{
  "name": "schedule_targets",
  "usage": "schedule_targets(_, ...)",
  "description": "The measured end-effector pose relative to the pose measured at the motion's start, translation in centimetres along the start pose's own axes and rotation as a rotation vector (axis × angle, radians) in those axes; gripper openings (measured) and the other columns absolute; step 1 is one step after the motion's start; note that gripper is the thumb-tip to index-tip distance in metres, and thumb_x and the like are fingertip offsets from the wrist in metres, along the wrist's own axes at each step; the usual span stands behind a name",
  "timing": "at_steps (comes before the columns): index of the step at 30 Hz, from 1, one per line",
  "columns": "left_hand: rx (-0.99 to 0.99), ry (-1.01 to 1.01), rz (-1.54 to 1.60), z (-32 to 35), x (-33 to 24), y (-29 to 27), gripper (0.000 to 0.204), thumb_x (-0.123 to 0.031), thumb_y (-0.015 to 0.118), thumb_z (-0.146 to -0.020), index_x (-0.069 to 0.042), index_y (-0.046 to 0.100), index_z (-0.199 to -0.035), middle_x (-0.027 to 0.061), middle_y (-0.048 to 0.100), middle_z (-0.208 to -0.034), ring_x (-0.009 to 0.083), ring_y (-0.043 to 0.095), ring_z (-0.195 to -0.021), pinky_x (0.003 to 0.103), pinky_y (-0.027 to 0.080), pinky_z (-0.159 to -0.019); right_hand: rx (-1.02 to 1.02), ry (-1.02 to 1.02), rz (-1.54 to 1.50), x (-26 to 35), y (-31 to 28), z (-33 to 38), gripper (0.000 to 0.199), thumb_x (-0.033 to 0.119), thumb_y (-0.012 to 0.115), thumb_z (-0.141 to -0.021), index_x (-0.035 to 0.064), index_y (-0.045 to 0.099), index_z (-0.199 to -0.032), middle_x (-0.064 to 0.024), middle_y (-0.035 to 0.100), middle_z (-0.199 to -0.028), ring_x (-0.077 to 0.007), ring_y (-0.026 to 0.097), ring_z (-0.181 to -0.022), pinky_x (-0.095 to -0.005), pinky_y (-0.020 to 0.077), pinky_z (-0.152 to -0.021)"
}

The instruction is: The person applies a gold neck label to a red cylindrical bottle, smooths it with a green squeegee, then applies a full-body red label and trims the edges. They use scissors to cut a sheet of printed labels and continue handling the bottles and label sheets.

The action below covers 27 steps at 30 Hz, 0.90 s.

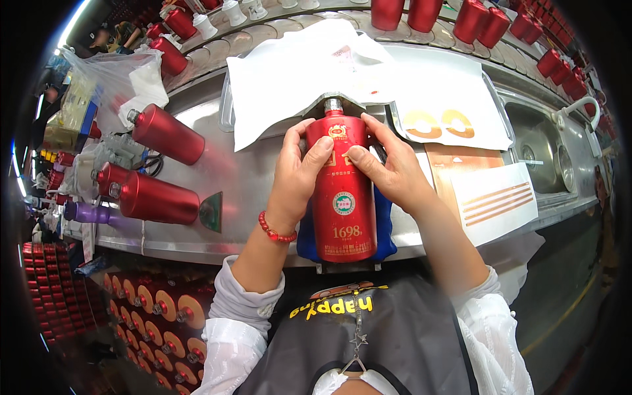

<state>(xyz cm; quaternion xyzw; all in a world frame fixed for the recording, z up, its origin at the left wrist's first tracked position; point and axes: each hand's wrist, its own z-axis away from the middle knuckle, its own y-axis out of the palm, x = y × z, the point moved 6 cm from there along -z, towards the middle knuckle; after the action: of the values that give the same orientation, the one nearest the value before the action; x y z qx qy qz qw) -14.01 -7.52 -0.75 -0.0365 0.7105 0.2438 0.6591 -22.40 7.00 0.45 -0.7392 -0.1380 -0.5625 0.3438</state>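
A glossy red bottle [343,230] with gold and white print lies face up in front of me, its neck pointing away. Under it is a blue cloth or pad [385,227] at the table's near edge. My left hand [299,161] grips the upper left side, with its thumb pressed on the front. On the opposite side my right hand [395,170] is closed round the shoulder, thumb also on the printed face. Just beyond the neck are white sheets [283,85]. Two gold curved decals [440,124] lie on a sheet to the right.
Red bottles [168,135] lie on the metal table [243,197] at left, near a green triangular scraper [210,212]. A white sheet with brown strips [498,204] sits at right, before a sink [536,158]. More bottles [428,14] stand on a conveyor [289,29] behind.
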Motion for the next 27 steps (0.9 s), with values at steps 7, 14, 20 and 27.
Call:
schedule_targets(7,0.005,-0.032,-0.033,-0.5,0.4,-0.1,0.056,-0.03,0.068,-0.094,0.005,0.045,-0.131,0.0131,0.058,-0.118,0.0134,0.058,-0.104,0.028,0.049,-0.09,-0.009,-0.016,0.036,0.1,-0.1,-0.2,0.071,0.038,0.066,-0.094,-0.006,0.041,-0.143,-0.0224,0.058,-0.129,-0.0273,0.055,-0.121,-0.0362,0.0423,-0.103)
schedule_targets(14,0.029,0.038,0.018,1.2,0.0,-0.2,0.073,-0.036,0.063,-0.096,0.004,0.027,-0.146,0.0179,0.049,-0.135,0.0182,0.053,-0.118,0.031,0.045,-0.1,0.006,0.019,-0.099,0.3,-0.4,0.7,0.078,0.044,0.065,-0.093,-0.0092,0.038,-0.144,-0.0268,0.057,-0.128,-0.0315,0.058,-0.119,-0.0368,0.0459,-0.099)
schedule_targets(20,0.092,0.111,-0.067,2.1,0.7,-0.9,0.079,-0.041,0.064,-0.096,0.004,0.025,-0.148,0.0182,0.044,-0.141,0.022,0.048,-0.127,0.034,0.041,-0.106,0.079,0.033,-0.201,-0.2,0.1,0.8,0.083,0.044,0.065,-0.093,-0.008,0.032,-0.148,-0.0227,0.057,-0.127,-0.0274,0.055,-0.121,-0.0355,0.0443,-0.101)
schedule_targets(27,0.17,0.122,-0.118,4.7,0.8,-0.9,0.103,-0.054,0.069,-0.088,0.004,0.014,-0.153,0.0232,0.035,-0.149,0.0279,0.039,-0.136,0.038,0.034,-0.112,0.161,0.003,-0.139,-0.4,-0.8,3.5,0.096,0.053,0.07,-0.087,-0.0081,0.029,-0.149,-0.0286,0.05,-0.138,-0.0317,0.055,-0.124,-0.0372,0.0449,-0.102)
